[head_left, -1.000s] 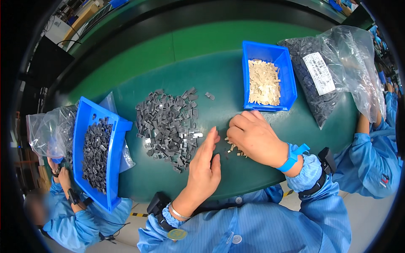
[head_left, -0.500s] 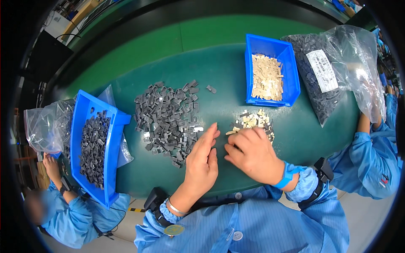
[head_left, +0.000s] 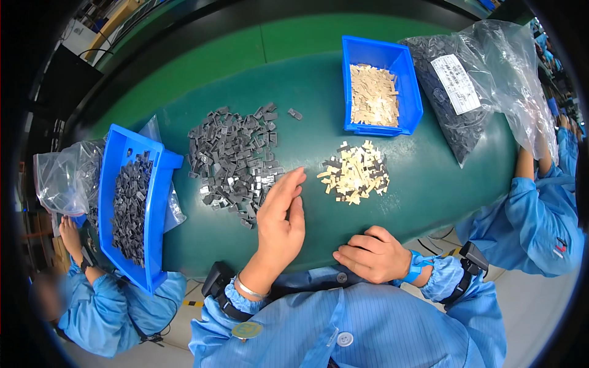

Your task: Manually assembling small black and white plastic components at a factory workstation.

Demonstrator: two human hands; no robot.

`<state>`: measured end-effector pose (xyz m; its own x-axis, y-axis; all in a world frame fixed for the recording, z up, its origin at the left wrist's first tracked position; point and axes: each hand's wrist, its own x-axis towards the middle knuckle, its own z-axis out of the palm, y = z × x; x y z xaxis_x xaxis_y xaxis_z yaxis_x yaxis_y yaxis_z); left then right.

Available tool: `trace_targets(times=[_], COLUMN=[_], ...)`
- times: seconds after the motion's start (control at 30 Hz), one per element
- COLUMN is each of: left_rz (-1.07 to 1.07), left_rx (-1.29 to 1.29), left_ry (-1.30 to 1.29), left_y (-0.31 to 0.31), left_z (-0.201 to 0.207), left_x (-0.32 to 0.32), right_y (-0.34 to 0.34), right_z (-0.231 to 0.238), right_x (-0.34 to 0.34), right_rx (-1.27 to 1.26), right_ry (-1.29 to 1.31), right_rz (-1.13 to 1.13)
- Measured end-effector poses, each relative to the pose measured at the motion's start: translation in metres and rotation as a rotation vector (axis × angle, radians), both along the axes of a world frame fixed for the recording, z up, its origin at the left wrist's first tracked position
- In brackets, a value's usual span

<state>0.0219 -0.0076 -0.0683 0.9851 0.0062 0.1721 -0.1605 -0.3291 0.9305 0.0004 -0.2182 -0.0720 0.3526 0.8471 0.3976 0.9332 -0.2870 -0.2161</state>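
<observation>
At the far left, a clear plastic bag point(head_left: 61, 181) lies against the left blue bin point(head_left: 156, 214), which holds dark plastic pieces point(head_left: 129, 208); this bin is close to the grey heap, so a careless push of the heap to the left could press pieces under its wall. The heap of dark grey plastic clips point(head_left: 233, 153) spreads loosely on the green table point(head_left: 319, 239). Just beside its right side stands the left hand point(head_left: 281, 214), its fingers straight and pressed together, its thumb a little apart, and nothing visible is pinched. If this hand swept to the right, clips could mix into the small pile of cream and dark strips point(head_left: 356, 172), because only a narrow strip of table separates the two. One single grey clip point(head_left: 295, 113) lies apart beyond the heap and could easily be overlooked. The right hand point(head_left: 375, 256) rests at the near table edge with curled fingers; I cannot tell whether something is inside. Any small piece let go there could fall over the edge. Behind the pile, the right blue bin point(head_left: 408, 92) with tan strips point(head_left: 374, 95) almost touches the labelled bag point(head_left: 485, 86) of dark pieces; a pull on that bag could shift the bin.
</observation>
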Motion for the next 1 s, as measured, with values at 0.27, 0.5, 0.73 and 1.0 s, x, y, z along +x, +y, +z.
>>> trace_targets(times=[0.27, 0.5, 0.73, 1.0], left_rz=[-0.018, -0.339, -0.256, -0.152], left_rx=[-0.218, -0.814, -1.19, -0.728], left_ry=[0.099, 0.41, 0.551, 0.301], left_y=[0.006, -0.03, -0.029, -0.018], left_z=[0.028, 0.07, 0.072, 0.064], left_x=[-0.027, -0.024, -0.016, -0.005], right_y=[0.006, 0.041, 0.038, 0.03], right_z=[0.029, 0.049, 0.058, 0.066], right_x=[0.005, 0.022, 0.036, 0.047], right_rx=[0.509, 0.973, 0.693, 0.698], right_ry=[0.335, 0.403, -0.031, 0.527], right_rz=[-0.308, -0.441, -0.509, -0.446])
